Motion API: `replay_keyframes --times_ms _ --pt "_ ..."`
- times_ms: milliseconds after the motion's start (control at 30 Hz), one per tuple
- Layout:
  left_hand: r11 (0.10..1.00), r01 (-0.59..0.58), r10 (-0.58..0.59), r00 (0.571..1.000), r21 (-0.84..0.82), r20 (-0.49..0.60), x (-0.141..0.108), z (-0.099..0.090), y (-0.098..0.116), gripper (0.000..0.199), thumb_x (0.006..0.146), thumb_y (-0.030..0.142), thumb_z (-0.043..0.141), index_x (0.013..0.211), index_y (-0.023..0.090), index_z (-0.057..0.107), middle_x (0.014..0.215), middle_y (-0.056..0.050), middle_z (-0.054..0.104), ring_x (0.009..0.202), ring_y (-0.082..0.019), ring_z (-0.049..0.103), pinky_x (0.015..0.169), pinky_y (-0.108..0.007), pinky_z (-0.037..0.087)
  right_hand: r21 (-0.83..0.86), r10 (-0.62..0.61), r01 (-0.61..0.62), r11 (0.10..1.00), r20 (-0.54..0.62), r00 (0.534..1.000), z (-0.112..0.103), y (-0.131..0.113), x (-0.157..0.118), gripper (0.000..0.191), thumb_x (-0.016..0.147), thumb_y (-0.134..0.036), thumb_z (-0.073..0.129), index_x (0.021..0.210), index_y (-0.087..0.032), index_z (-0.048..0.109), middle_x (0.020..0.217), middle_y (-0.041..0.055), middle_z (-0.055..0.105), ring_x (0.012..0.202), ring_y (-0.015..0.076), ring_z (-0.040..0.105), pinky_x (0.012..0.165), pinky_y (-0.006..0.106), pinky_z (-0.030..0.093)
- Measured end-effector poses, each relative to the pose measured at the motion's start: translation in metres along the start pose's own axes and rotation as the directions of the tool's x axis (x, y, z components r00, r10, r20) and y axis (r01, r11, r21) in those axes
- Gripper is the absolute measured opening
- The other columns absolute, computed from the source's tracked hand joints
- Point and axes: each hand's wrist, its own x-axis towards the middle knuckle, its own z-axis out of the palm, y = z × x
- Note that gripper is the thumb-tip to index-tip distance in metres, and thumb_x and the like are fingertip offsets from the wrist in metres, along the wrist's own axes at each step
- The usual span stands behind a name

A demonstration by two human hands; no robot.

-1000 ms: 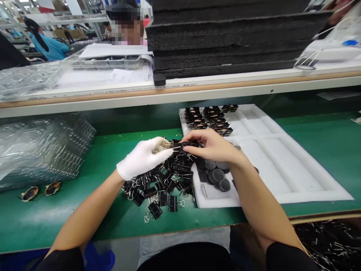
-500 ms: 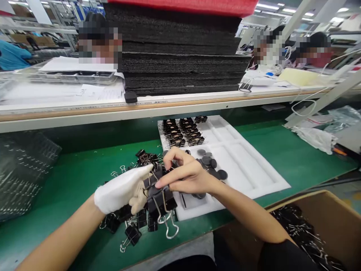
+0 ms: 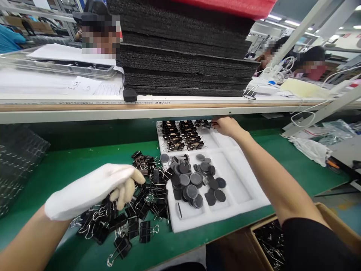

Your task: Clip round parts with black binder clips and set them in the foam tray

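My left hand [image 3: 98,190], in a white glove with beige fingertips, hovers over the near-left part of a loose pile of black binder clips [image 3: 141,203]. Its fingers are loosely bent and a little apart, and I see nothing held in them. At the far edge of the white foam tray [image 3: 239,177], my bare right hand [image 3: 225,126] pinches a binder clip [image 3: 208,124] by its right side. That clip is at the far end of the rows of binder clips [image 3: 172,137] standing in the tray. Dark round discs [image 3: 191,191] lie heaped in the tray's near compartments.
A white shelf edge [image 3: 169,109] runs across above the tray, bearing a tall stack of black foam sheets [image 3: 183,56]. Clear plastic trays [image 3: 19,165] stand at left. A cardboard box [image 3: 255,241] of binder clips is low at right. Other people sit beyond the shelf.
My right hand has moved away from the left hand, up to the tray's far edge with a binder clip. My left hand has drawn back leftward over the pile.
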Motion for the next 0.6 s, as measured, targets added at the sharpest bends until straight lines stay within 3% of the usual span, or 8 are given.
replay_keyframes --times_ms 100,233,333,467,600 --pt "1.0 0.011 -0.011 1.0 0.001 0.021 0.002 0.002 0.0 0.047 0.105 0.057 0.039 0.102 0.027 0.076 0.068 0.0 0.073 0.055 -0.013 0.058 0.056 -0.027 0.039 0.024 0.055 -0.056 0.998 0.021 0.998 0.022 0.004 0.037 0.035 0.102 -0.022 0.055 0.133 -0.018 0.07 0.135 0.0137 0.067 0.12 0.0301 0.064 0.1 0.037 0.05" --pt "0.997 0.077 -0.077 0.996 0.015 0.037 0.002 0.0 0.005 0.051 0.102 0.063 0.041 0.099 0.026 0.075 0.073 -0.002 0.073 0.06 -0.017 0.064 0.058 -0.028 0.044 0.068 0.038 -0.043 0.997 0.072 0.997 0.039 0.007 0.063 0.033 0.103 -0.031 0.062 0.133 -0.017 0.066 0.138 0.0123 0.064 0.123 0.026 0.062 0.107 0.047 0.05" --pt "0.996 0.084 -0.086 0.995 0.027 0.05 0.002 -0.002 0.007 0.051 0.101 0.064 0.042 0.101 0.026 0.075 0.074 -0.003 0.073 0.061 -0.018 0.066 0.059 -0.028 0.046 0.109 -0.002 -0.006 0.994 0.068 0.998 0.048 0.009 0.068 0.032 0.102 -0.03 0.063 0.131 -0.016 0.066 0.139 0.0124 0.063 0.126 0.0252 0.061 0.11 0.047 0.048" --pt "0.996 0.088 -0.09 0.994 0.029 0.068 0.004 -0.006 0.004 0.048 0.102 0.062 0.041 0.104 0.028 0.075 0.076 -0.002 0.074 0.062 -0.018 0.066 0.059 -0.028 0.047 0.162 -0.031 0.028 0.986 0.02 0.999 0.062 0.007 0.066 0.031 0.102 -0.024 0.058 0.13 -0.016 0.069 0.136 0.0121 0.066 0.129 0.0233 0.058 0.113 0.034 0.044" --pt "0.994 0.089 -0.093 0.993 0.057 0.071 0.005 -0.008 0.001 0.045 0.103 0.059 0.042 0.105 0.028 0.074 0.078 -0.003 0.075 0.064 -0.018 0.067 0.063 -0.028 0.047 0.186 0.079 -0.061 0.981 -0.088 0.993 0.075 0.007 0.057 0.041 0.098 -0.03 0.06 0.137 -0.015 0.063 0.142 0.0152 0.061 0.133 0.0287 0.054 0.11 0.036 0.045"
